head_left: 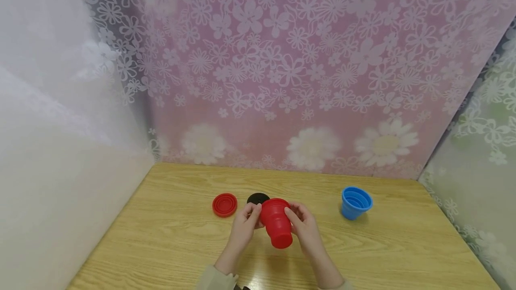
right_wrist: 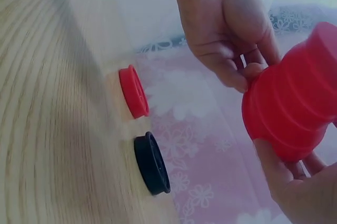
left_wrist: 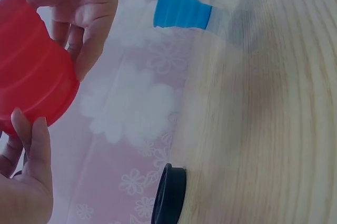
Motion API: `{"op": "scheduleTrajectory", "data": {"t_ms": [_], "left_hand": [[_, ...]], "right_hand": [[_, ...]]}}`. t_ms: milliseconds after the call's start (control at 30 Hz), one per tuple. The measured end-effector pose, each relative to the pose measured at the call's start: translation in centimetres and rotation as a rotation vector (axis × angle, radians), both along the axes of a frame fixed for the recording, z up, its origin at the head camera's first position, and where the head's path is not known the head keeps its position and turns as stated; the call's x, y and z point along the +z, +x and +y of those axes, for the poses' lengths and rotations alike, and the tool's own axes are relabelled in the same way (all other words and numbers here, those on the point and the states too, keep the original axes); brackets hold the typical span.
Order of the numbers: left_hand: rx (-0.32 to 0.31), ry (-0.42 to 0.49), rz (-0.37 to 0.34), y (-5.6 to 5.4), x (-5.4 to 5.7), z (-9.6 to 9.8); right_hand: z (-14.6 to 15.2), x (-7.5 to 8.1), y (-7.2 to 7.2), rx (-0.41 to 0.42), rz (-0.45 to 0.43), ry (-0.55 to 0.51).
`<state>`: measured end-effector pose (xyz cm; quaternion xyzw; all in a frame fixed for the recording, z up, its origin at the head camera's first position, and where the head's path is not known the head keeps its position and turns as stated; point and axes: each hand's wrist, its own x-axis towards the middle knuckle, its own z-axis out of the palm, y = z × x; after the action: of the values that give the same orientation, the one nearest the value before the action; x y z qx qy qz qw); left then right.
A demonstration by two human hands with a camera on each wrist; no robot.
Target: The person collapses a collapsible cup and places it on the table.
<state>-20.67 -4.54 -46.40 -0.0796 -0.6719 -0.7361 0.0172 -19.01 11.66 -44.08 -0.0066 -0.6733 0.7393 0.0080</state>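
The left hand (head_left: 245, 224) and right hand (head_left: 305, 228) pinch the wide end of a red collapsible cup (head_left: 277, 223) from opposite sides, apparently steadying its soft wall, above the desk (head_left: 177, 249), base tipped toward the near edge. Toward the far edge, a flattened red cup (head_left: 224, 205) and black cup (head_left: 255, 198) lie low and stable; the extended blue cup (head_left: 353, 209) stands upright toward the far right corner.

Pale beige sleeves (head_left: 212, 279) — forearms (head_left: 230, 249), hands (head_left: 244, 223) bare.
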Motion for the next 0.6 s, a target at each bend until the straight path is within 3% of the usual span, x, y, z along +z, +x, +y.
{"op": "scheduleTrajectory", "data": {"t_ms": [300, 500, 600], "left_hand": [[0.037, 0.061, -0.03, 0.1, 1.1, 0.8], [-0.057, 0.235, -0.062, 0.1, 1.6, 1.6], [-0.053, 0.241, -0.066, 0.1, 1.7, 1.8]], "right_hand": [[-0.5, 0.5, -0.3, -0.042, -0.02, -0.05], [-0.7, 0.6, -0.3, -0.039, -0.025, -0.045], [-0.8, 0.8, -0.3, -0.044, -0.026, -0.027]]}}
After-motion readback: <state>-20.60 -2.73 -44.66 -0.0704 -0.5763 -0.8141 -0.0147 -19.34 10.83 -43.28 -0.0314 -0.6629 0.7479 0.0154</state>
